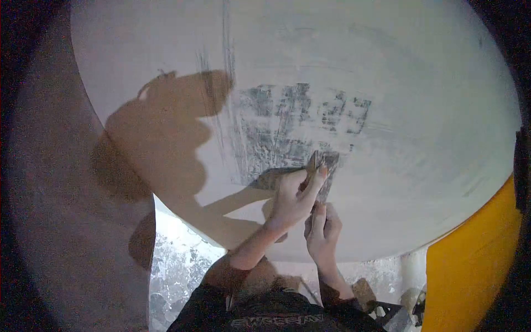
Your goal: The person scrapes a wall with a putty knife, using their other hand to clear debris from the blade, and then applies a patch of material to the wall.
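Observation:
A large, pale curved surface (420, 166) fills the upper view, with dark scraped or smudged patches near its middle. A flat, dark-smeared tool or strip (327, 180) lies close against it, just below these patches. My left hand (297, 193) is closed on the upper part of this strip, its fingers pinched at the edge. Below and to the right, my right hand (323, 229) has its fingers closed at the strip's lower end. The exact shape of the strip is partly hidden by my fingers.
A yellow panel (470, 260) stands at the right. Shadows of a head and arms fall on the surface at the left. A bright, speckled floor area (180, 260) shows at the lower left. Dark objects (387, 314) lie at the lower right.

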`<state>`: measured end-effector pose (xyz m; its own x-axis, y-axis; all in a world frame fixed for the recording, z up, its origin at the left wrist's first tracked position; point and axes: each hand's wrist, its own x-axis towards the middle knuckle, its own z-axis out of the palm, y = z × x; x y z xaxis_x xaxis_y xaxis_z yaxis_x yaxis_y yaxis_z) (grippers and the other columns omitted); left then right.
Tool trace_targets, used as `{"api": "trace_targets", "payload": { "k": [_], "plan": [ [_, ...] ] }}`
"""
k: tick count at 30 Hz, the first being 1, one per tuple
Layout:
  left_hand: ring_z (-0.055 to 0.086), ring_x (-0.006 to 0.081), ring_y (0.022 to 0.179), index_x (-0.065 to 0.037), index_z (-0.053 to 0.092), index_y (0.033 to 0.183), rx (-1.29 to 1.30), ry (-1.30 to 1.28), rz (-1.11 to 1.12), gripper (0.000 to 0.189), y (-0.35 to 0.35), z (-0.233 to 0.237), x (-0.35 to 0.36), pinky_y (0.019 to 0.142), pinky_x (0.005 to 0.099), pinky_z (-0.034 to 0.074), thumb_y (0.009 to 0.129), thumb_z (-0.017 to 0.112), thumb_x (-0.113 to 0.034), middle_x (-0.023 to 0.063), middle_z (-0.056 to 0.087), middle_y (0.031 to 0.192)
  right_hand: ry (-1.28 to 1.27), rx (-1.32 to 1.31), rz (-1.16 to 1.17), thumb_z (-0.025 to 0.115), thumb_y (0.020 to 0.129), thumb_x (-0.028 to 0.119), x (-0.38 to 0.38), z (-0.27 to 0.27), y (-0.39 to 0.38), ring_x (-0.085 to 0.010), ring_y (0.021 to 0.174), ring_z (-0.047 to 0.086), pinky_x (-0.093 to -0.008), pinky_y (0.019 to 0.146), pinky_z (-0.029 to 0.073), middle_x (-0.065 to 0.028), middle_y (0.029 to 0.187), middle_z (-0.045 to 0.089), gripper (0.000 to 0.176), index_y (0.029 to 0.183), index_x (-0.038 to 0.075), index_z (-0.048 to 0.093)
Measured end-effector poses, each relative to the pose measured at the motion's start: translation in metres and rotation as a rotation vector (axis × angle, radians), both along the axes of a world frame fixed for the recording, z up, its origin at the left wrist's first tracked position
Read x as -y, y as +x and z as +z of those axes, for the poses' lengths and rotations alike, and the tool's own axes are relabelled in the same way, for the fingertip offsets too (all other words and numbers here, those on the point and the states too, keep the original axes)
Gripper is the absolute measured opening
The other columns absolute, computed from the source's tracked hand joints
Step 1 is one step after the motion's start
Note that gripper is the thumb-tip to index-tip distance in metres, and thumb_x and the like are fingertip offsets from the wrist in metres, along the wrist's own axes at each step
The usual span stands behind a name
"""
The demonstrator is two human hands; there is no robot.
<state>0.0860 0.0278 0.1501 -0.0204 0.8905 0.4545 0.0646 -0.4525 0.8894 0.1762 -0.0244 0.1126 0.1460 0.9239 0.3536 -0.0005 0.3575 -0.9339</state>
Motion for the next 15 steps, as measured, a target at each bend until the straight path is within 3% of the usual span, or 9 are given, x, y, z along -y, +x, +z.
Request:
{"api": "trace_targets", "payload": {
  "k": [2,4,6,7,11,14,15],
  "plan": [
    [0.037,0.0044,0.049,-0.003,0.050,0.061,-0.066,-0.046,-0.027,0.043,-0.003,0.003,0.000,0.043,0.0240,0.030,0.091,0.052,-0.034,-0.0053,0.040,0.052,-0.015,0.002,-0.018,0.039,0.097,0.027,0.004,-0.012,-0.004,-0.0028,0.045,0.038,-0.0184,0.040,0.029,0.0040,0.056,0.042,0.030,0.081,0.003,0.048],
    [0.036,0.0043,0.048,-0.004,0.048,0.059,-0.045,-0.053,-0.041,0.044,-0.002,-0.025,0.001,0.043,0.0239,0.029,0.091,0.052,-0.034,-0.0055,0.040,0.052,-0.014,-0.005,-0.040,0.038,0.097,0.027,0.007,-0.026,-0.004,-0.0028,0.044,0.038,-0.0184,0.040,0.029,0.0039,0.057,0.042,0.030,0.082,0.003,0.049],
    [0.035,0.0034,0.048,-0.005,0.046,0.058,-0.120,-0.060,0.037,0.044,-0.001,-0.023,0.007,0.043,0.0237,0.028,0.091,0.052,-0.033,-0.0061,0.039,0.052,0.013,0.057,-0.078,0.038,0.097,0.026,0.011,-0.030,-0.004,-0.0027,0.045,0.037,-0.0190,0.040,0.029,0.0038,0.057,0.042,0.031,0.082,0.002,0.050],
    [0.032,0.0039,0.050,0.000,0.050,0.060,-0.010,-0.073,-0.028,0.044,0.000,-0.019,0.002,0.042,0.0277,0.027,0.089,0.056,-0.033,-0.0037,0.035,0.048,0.005,0.055,-0.082,0.038,0.097,0.026,0.008,-0.028,-0.004,-0.0027,0.045,0.037,-0.0190,0.040,0.029,0.0038,0.057,0.042,0.031,0.082,0.002,0.050],
    [0.033,0.0030,0.051,0.000,0.052,0.063,0.021,-0.005,-0.036,0.041,-0.005,0.018,0.000,0.043,0.0253,0.028,0.089,0.056,-0.030,-0.0050,0.038,0.051,0.034,0.032,-0.053,0.039,0.097,0.026,0.001,-0.003,-0.008,-0.0025,0.046,0.037,-0.0196,0.040,0.029,0.0038,0.058,0.043,0.030,0.082,0.002,0.050],
    [0.035,0.0028,0.049,-0.004,0.051,0.062,-0.020,-0.155,-0.049,0.041,-0.004,-0.021,0.009,0.043,0.0231,0.030,0.091,0.053,-0.032,-0.0069,0.038,0.051,0.040,0.081,-0.084,0.039,0.097,0.026,0.007,-0.034,-0.006,-0.0025,0.047,0.037,-0.0199,0.042,0.029,0.0040,0.058,0.043,0.030,0.082,0.002,0.050],
    [0.038,0.0027,0.049,-0.003,0.053,0.064,-0.076,-0.090,-0.016,0.041,-0.007,-0.019,0.009,0.043,0.0225,0.031,0.091,0.054,-0.033,-0.0065,0.040,0.051,0.026,0.091,-0.090,0.039,0.097,0.026,0.010,-0.031,-0.009,-0.0026,0.048,0.037,-0.0201,0.042,0.029,0.0042,0.058,0.042,0.029,0.082,0.003,0.050]
  ]
}}
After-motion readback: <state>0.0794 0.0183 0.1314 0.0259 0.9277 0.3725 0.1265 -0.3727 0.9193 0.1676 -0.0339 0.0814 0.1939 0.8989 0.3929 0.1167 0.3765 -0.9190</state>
